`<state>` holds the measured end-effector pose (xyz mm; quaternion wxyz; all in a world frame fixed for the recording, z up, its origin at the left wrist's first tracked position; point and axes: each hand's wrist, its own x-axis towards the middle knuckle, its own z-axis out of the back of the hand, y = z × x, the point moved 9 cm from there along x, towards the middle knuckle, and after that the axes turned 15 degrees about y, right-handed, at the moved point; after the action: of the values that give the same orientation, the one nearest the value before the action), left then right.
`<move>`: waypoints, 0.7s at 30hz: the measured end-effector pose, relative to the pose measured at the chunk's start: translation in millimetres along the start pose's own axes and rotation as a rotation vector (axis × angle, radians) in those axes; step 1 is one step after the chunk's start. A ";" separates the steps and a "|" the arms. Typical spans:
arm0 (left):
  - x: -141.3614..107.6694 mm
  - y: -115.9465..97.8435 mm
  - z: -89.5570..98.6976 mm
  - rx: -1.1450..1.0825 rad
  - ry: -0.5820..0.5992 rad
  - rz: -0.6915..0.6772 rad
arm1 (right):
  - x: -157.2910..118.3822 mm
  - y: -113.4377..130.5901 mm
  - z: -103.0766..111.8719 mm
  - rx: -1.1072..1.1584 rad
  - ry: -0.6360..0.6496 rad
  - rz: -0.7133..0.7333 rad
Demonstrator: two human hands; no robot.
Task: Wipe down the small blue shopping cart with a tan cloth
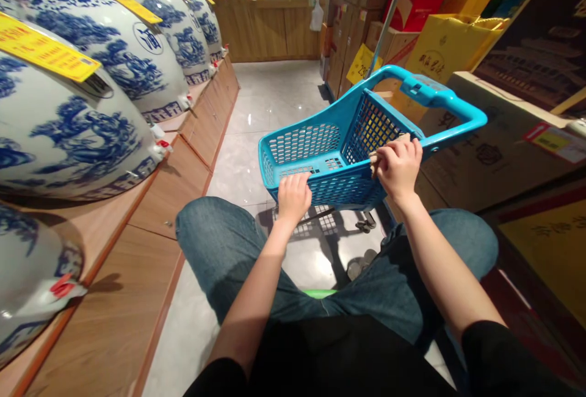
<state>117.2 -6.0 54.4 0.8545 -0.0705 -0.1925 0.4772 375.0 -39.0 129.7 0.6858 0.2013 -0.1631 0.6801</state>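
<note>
Yellow tag far side reads "230"; jar left, labelled "酒". Blue cart centre, mid-aisle: left hand curled on rim, right hand gripping tan cloth against it.

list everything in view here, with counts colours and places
blue plastic shopping cart: 1, blue, centre
crumpled cloth: 1, tan, at the cart's near rim
blue-and-white porcelain jars: at least 6, some red-topped, left
paper tags: 4, yellow, on jars
wooden cabinets: one row, brown, under jars
wooden counter: 1, brown, back, packaged goods on top
plastic bag: 1, white, counter's right end
cardboard boxes: several, brown, right
paper price sign: 1, yellow, behind cart
paper bag: 1, yellow, right
tiled floor: grey, middle
denim-clad legs: 2, blue, below cart
left hand: 1, on near rim
right hand: 1, on cloth
</note>
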 end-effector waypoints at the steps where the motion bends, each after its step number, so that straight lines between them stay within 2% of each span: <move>1: -0.5 -0.2 -0.8 -0.011 -0.006 0.009 | -3.5 10.8 -3.2 -0.008 0.012 0.015; 4: -3.1 -0.1 -1.3 -0.029 -0.014 0.019 | -12.2 52.3 -18.4 -0.015 0.113 0.150; 6: -4.8 0.2 -0.3 -0.023 -0.005 0.012 | -13.4 62.5 -23.8 -0.004 0.177 0.238; 8: -6.1 0.5 0.8 -0.013 0.014 0.002 | -8.8 45.5 -19.6 0.011 0.182 0.253; 12: -7.6 -0.1 1.8 -0.004 0.026 -0.006 | 0.2 -26.3 14.0 0.061 -0.099 0.082; 14: -8.0 -0.5 1.5 -0.006 0.007 0.007 | -3.1 -35.0 19.2 0.068 -0.182 0.053; 16: -8.0 -0.6 0.5 -0.012 -0.016 0.026 | -9.7 -17.6 13.2 0.053 -0.192 0.056; 17: -8.0 -0.5 -0.1 -0.013 -0.026 0.033 | -12.7 -0.9 5.5 0.042 -0.155 0.082; 18: -8.0 -0.4 -0.6 -0.010 -0.034 0.039 | -14.3 18.5 -7.0 0.035 -0.065 0.124; 21: -8.7 -1.0 0.3 0.030 -0.052 0.034 | -20.1 61.0 -26.1 0.048 0.031 0.236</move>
<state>113.8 -13.9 52.7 0.8421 -0.0485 -0.2062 0.4960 312.4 -43.8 100.4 0.5985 0.1866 -0.1584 0.7628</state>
